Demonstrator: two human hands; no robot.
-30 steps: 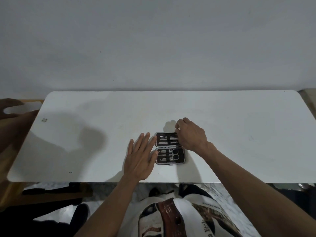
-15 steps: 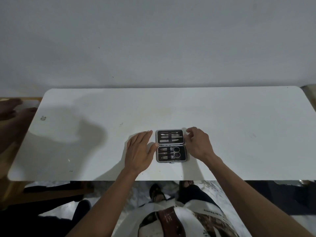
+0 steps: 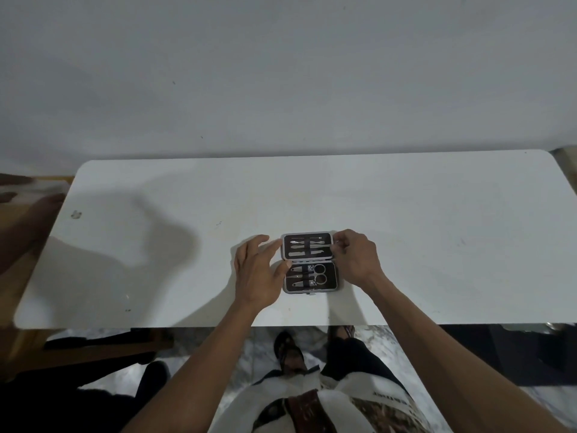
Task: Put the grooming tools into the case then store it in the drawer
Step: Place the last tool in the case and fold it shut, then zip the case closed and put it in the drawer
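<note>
case (image 3: pixel 309 262): open flat on counter (image 3: pixel 437 245), tools seated. left hand (image 3: pixel 257 275) fingers relaxed at its edge; right hand (image 3: pixel 356 257) pinches the far half. advice: fold squarely, steadying near half.

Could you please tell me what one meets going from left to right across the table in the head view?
Left hand → open grooming case → right hand, all on the white table.
</note>
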